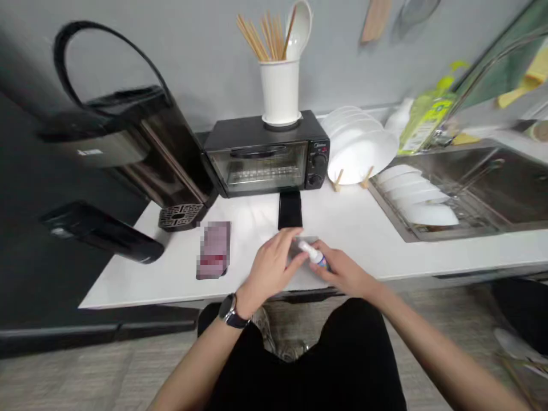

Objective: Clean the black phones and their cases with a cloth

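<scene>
My right hand [338, 268] is closed around a small white spray bottle [315, 255] with a blue marking, its white nozzle tilted up and to the left. Between my hands, near the counter's front edge, is a flat grey thing [294, 248]; its kind is unclear. My left hand [274, 260] curves round its left side, with fingers at the far edge and the thumb close to the nozzle. Just beyond lies a flat black rectangular object [290, 211], like a phone. To the left rests a blurred-out purple item [214, 248] with a dark lower edge.
A black toaster oven [268, 154] stands at the back, bearing a white utensil holder [280, 91]. A tall black drinks machine [162, 148] and a dark cylinder [105, 234] are left. White plates [363, 154], a green bottle [428, 123] and a sink [514, 188] are right.
</scene>
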`<state>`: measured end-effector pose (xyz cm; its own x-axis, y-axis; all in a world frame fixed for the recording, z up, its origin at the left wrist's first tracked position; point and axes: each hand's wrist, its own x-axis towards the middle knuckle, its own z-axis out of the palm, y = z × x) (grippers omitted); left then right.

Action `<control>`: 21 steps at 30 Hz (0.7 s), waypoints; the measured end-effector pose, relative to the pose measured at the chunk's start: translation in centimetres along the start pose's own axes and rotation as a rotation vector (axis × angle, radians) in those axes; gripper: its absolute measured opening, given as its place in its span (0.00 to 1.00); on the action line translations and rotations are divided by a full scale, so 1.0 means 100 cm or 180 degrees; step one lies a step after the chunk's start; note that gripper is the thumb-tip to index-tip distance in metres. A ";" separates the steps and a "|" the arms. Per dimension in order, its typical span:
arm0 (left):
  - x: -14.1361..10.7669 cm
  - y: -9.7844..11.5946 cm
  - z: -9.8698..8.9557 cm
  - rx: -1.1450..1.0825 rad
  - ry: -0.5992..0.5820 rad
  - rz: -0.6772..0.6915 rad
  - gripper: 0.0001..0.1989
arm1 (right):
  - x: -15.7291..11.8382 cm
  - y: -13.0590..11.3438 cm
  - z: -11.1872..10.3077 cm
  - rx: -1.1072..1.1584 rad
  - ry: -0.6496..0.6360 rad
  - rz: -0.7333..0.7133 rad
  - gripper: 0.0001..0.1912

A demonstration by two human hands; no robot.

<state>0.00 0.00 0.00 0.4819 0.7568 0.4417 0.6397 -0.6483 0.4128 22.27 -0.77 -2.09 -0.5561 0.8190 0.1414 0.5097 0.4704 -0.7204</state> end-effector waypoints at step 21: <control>-0.144 -0.019 -0.045 0.0253 0.0624 -0.0206 0.20 | -0.120 -0.021 0.029 0.0831 0.0678 0.0807 0.11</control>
<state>-10.85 -10.06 -3.62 0.3175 0.7608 0.5661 0.7144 -0.5844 0.3847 25.99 -12.54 -4.28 -0.2724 0.9606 0.0549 0.4143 0.1686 -0.8944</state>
